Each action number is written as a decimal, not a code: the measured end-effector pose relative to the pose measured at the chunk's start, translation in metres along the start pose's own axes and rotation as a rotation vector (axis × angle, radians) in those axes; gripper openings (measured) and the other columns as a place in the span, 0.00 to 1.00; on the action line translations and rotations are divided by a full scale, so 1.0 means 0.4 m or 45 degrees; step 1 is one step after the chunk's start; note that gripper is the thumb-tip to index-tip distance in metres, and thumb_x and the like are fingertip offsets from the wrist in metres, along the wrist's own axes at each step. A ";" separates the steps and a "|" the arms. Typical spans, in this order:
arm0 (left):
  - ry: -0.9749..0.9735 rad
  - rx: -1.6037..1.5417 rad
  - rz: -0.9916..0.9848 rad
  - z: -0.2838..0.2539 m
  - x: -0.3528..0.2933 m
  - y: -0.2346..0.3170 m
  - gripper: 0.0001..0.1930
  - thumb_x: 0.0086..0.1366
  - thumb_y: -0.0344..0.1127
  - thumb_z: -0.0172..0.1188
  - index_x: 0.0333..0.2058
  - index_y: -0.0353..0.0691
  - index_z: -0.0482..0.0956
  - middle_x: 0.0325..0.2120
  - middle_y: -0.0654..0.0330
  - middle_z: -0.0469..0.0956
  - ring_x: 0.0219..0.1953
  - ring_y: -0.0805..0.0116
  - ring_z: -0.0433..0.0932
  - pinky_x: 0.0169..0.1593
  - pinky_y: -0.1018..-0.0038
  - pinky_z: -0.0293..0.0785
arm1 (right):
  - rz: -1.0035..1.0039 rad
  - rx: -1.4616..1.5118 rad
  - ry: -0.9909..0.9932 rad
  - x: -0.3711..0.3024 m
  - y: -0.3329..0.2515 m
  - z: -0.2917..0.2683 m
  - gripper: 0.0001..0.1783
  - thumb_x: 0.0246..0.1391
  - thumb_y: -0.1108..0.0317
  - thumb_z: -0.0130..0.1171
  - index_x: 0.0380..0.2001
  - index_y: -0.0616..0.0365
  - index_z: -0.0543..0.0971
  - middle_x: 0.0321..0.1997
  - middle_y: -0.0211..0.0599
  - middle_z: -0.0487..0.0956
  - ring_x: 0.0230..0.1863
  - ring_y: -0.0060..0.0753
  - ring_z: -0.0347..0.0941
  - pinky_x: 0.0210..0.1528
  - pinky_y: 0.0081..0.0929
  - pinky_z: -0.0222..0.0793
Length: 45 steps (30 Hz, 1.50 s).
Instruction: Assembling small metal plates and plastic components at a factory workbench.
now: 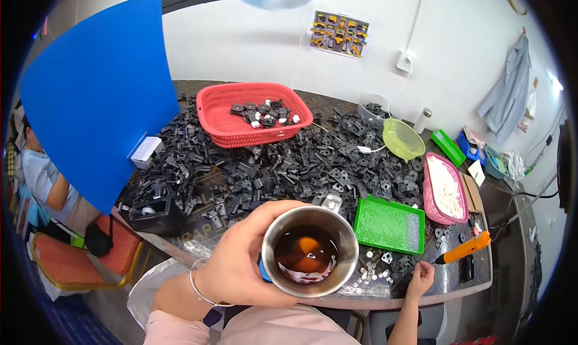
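My left hand (244, 255) is wrapped round a stainless steel mug (349, 249) with dark brown liquid in it, held up over the table's near edge. The mug's handle points away from me. My right hand (423, 279) rests low at the front right of the table, fingers curled together; what they pinch, if anything, is too small to make out. Just right of it hangs an orange electric screwdriver (466, 247), its dark tip pointing toward the fingers. Small silver round parts (368, 271) lie to the left of that hand, beside several black parts.
Black plastic parts (253, 170) cover much of the table. Around them stand a red basket (220, 134), a green tray (385, 240), a pink basket (430, 191) of white pieces, a yellow-green bowl (402, 141) and a tape dispenser (158, 215). A blue panel (102, 92) rises at left; a person (51, 182) sits behind it.
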<state>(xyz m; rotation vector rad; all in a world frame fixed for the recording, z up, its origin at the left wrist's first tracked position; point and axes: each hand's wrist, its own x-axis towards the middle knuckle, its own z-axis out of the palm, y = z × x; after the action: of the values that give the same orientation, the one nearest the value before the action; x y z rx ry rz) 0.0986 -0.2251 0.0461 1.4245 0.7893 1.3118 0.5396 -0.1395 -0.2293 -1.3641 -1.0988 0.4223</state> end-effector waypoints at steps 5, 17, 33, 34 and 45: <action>0.047 -0.013 0.037 0.010 0.019 -0.070 0.45 0.36 0.25 0.76 0.56 0.35 0.62 0.51 0.56 0.71 0.54 0.67 0.71 0.59 0.69 0.66 | -0.066 -0.021 0.054 0.009 0.024 -0.014 0.06 0.53 0.77 0.58 0.35 0.60 0.74 0.29 0.26 0.73 0.26 0.13 0.69 0.25 0.12 0.67; 0.086 -0.119 -0.118 0.078 0.051 -0.217 0.45 0.32 0.23 0.75 0.53 0.33 0.62 0.47 0.53 0.73 0.51 0.63 0.74 0.56 0.67 0.70 | -0.146 -0.082 0.152 -0.002 0.019 -0.004 0.07 0.51 0.81 0.58 0.33 0.60 0.73 0.32 0.27 0.72 0.25 0.14 0.70 0.27 0.13 0.67; 0.011 -0.051 -0.192 0.117 0.075 -0.241 0.47 0.31 0.28 0.77 0.53 0.33 0.62 0.46 0.52 0.73 0.49 0.62 0.74 0.55 0.66 0.70 | -0.084 -0.021 0.165 -0.007 -0.055 0.012 0.03 0.49 0.79 0.60 0.29 0.64 0.77 0.32 0.29 0.72 0.26 0.14 0.70 0.27 0.12 0.65; 0.014 -0.006 -0.185 0.113 0.074 -0.243 0.47 0.31 0.28 0.77 0.53 0.33 0.61 0.46 0.52 0.73 0.49 0.62 0.75 0.55 0.66 0.70 | -0.060 0.001 0.136 -0.007 -0.051 0.012 0.03 0.50 0.80 0.60 0.30 0.65 0.76 0.35 0.29 0.71 0.28 0.12 0.70 0.29 0.11 0.65; -0.022 0.015 -0.223 0.121 0.059 -0.215 0.52 0.28 0.30 0.80 0.55 0.31 0.60 0.47 0.53 0.72 0.51 0.63 0.72 0.55 0.68 0.69 | -0.005 0.030 0.133 -0.002 -0.021 0.002 0.04 0.51 0.82 0.58 0.30 0.65 0.75 0.34 0.28 0.71 0.27 0.13 0.71 0.29 0.11 0.66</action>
<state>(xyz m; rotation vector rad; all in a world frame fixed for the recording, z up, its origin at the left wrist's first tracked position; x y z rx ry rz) 0.1640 -0.1900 -0.0235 1.3421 0.8911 1.1610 0.5358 -0.1417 -0.2221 -1.3482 -1.0078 0.3557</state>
